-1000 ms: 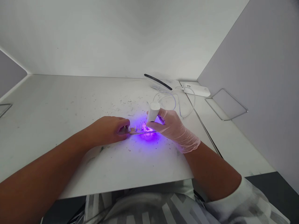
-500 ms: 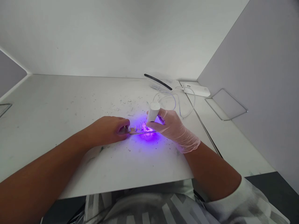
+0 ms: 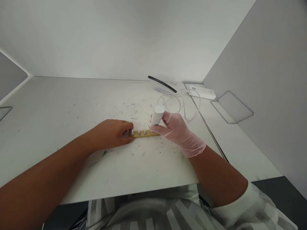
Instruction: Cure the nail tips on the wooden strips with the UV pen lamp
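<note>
White lamp (image 3: pixel 157 115), unlit, above a narrow yellowish strip (image 3: pixel 142 135), small shiny pieces (image 3: pixel 145 131) along it

Strip (image 3: pixel 145 134) ends hidden; left forearm (image 3: pixel 51 169) cropped

Left hand (image 3: pixel 117 133): yellowish strip (image 3: pixel 142 135), one end between fingers | Gloved right hand (image 3: pixel 177 128): white device (image 3: pixel 157 115) between fingers, over strip

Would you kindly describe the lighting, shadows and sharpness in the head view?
Head view: soft light on the white table, faint shadow beside the left forearm; head view also: the earlier violet glow under the white device is gone, and small pieces on the yellowish strip show little detail.
</note>
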Tool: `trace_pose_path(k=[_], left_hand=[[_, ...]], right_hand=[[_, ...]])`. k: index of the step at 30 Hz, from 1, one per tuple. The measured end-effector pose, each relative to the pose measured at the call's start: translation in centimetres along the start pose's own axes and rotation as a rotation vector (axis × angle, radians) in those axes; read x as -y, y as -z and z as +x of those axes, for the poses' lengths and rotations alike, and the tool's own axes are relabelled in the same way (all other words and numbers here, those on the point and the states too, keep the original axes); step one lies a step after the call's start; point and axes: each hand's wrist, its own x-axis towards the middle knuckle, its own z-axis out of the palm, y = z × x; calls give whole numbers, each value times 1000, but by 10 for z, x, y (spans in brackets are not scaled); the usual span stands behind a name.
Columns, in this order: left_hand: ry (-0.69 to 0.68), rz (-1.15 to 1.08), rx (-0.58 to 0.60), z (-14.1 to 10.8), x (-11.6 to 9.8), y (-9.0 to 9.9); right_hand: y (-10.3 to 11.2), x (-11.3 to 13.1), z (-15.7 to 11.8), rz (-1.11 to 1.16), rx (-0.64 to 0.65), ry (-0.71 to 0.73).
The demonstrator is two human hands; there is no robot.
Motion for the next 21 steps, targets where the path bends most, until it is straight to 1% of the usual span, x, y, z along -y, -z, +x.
trace_pose_path(k=[9,15,21], left_hand=[[14,-11,10,-2,-4,4],[16,5,9,-2,-3,4],[18,-3,16,-3,3,5]], right_hand=[[1,3,-1,7,44,-80],[1,1,-1,7,37,-74],[1,-1,-1,5,51,-66]])
